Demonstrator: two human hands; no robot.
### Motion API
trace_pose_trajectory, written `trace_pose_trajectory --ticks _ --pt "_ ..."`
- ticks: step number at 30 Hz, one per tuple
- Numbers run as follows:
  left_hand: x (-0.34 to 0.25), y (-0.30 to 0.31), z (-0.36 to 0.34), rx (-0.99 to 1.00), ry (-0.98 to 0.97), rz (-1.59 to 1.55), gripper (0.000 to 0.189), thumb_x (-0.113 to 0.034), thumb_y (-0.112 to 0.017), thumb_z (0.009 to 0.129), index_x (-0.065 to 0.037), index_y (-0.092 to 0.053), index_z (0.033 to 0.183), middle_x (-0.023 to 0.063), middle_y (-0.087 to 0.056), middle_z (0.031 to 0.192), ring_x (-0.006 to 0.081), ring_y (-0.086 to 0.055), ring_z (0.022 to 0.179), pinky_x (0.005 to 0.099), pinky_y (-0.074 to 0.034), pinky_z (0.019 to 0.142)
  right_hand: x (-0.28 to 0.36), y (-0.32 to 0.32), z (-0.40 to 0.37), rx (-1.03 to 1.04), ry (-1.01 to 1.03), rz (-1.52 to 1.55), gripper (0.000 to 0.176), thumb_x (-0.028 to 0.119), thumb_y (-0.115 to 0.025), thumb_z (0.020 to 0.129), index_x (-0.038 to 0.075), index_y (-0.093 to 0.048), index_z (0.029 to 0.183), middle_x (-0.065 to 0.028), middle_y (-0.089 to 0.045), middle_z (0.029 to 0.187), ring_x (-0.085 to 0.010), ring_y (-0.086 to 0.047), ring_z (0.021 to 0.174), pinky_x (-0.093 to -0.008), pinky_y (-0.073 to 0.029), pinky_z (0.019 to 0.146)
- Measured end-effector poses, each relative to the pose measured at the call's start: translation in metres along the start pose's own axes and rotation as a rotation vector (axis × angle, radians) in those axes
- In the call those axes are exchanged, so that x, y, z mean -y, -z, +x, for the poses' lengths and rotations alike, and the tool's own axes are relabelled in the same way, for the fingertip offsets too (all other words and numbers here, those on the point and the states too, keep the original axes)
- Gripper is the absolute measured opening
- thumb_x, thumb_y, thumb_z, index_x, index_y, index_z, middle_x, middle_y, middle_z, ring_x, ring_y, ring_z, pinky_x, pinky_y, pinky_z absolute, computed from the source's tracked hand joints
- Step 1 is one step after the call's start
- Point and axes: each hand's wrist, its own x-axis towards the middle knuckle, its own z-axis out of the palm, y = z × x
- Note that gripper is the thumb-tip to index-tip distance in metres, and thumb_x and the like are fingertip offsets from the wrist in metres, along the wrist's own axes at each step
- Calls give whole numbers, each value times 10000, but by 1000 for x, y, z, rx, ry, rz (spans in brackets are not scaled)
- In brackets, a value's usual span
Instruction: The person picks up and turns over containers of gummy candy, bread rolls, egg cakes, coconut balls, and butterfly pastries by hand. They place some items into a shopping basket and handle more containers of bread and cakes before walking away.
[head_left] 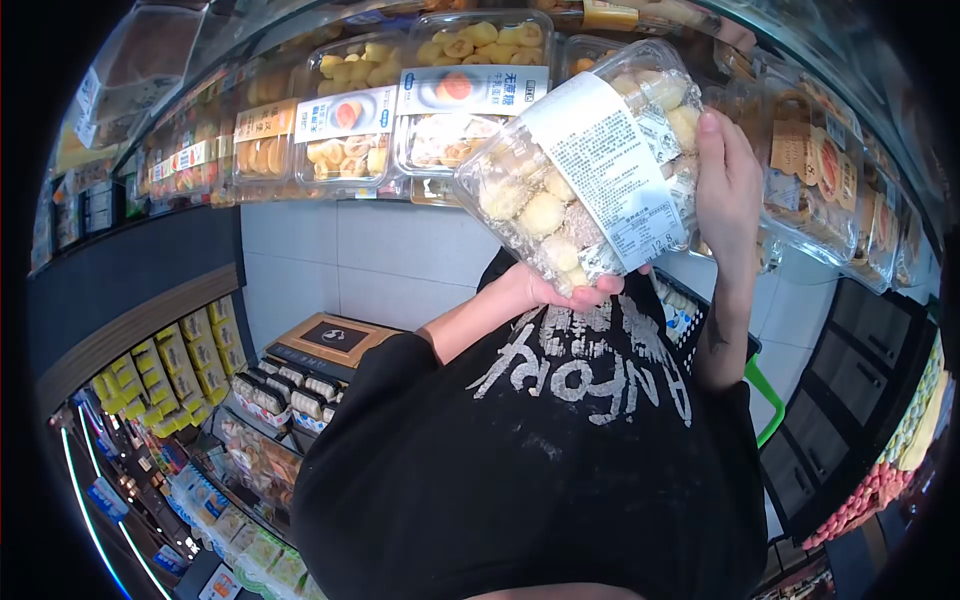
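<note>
A clear plastic box of round, pale, crumb-coated pastries (pixel 545 215) is held tilted in front of my chest. Its white label (pixel 610 160), printed with small text, faces up at me. My left hand (pixel 575 290) supports the near lower edge, its fingers partly hidden behind the box. On the far right side, my right hand (pixel 730 180) grips the box, with the thumb on the edge and the other fingers mostly out of sight. Just beyond it stand similar boxes of small cakes (pixel 473 90) on the shelf.
More packed boxes (pixel 345 110) line the shelf ahead, and brown-labelled packs (pixel 815 160) stand at right. Yellow packages (pixel 180 360) and a wooden-framed display (pixel 335 338) are at left. A green handle (pixel 768 400) shows beside my right side. Dark drawers (pixel 850 370) stand at far right.
</note>
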Motion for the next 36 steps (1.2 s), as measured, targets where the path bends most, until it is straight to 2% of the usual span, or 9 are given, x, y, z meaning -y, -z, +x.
trace_pose_trajectory --ticks 2,6,8,12,14,20,26,30,36 --pt "-5 5 -7 -97 11 93 842 -655 -298 789 69 -311 1218 225 -484 776 295 -501 531 360 -378 391 -6 -5 -2 -38 58 14 358 268 -442 878 -45 -553 1010 -174 -572 910 -254 -559 812 -300 -422 738" --pt "4 -23 -18 -65 -163 410 702 -531 -368 853 23 -278 1275 271 -461 1087 329 -535 909 419 -459 761 -26 -5 -18 -80 25 238 456 340 -357 895 -49 -508 1079 -178 -527 1053 -247 -540 896 -303 -409 787" --pt "14 -47 -20 -523 -400 994 653 -441 -427 875 -9 -224 1321 163 -376 1266 253 -418 1145 358 -361 952 -34 10 -45 57 -200 207 616 484 -244 905 -26 -402 1213 -158 -469 1169 -241 -488 1030 -323 -367 892" --pt "2 -49 -32 -536 -459 1369 651 -298 -485 879 5 -148 1346 139 -291 1337 210 -277 1240 336 -252 1015 -41 19 -87 97 -846 1252 696 559 -199 889 -8 -340 1268 -142 -455 1190 -239 -454 1087 -338 -329 953" --pt "0 -58 -30 -638 -466 1565 614 -222 -467 879 9 -146 1348 123 -297 1334 186 -272 1223 313 -231 1009 -44 12 -95 71 -807 1083 709 590 -243 864 10 -342 1259 -144 -478 1165 -247 -493 1053 -366 -386 919" --pt "-9 -46 -29 -689 -488 1521 683 -78 -495 834 -21 -70 1365 114 -272 1333 160 -295 1203 283 -260 985 -66 14 -105 441 -701 958 500 430 -328 906 18 -399 1180 -78 -547 964 -132 -528 784 -276 -431 623" --pt "-4 -11 -43 -528 -703 1242 418 -44 -483 845 -18 -307 1222 99 -390 1222 181 -385 1156 309 -328 971 -52 -9 -93 69 -659 946 372 273 -391 911 -1 -393 1163 -93 -510 1062 -155 -513 940 -287 -413 811" --pt "-4 -6 -47 -772 -569 1248 246 -57 -420 870 0 -433 1109 95 -491 1095 177 -456 1081 323 -363 964 -76 -19 -96 -11 -662 767 291 165 -451 894 25 -384 1140 -108 -481 1087 -179 -512 960 -307 -392 885" --pt "-9 -8 -52 -426 -718 844 588 44 -447 746 -78 -290 1298 128 -359 1293 240 -334 1208 393 -258 1011 -66 -43 -85 -40 -686 656 322 235 -516 877 41 -414 1113 -68 -488 1007 -135 -520 889 -274 -446 760"
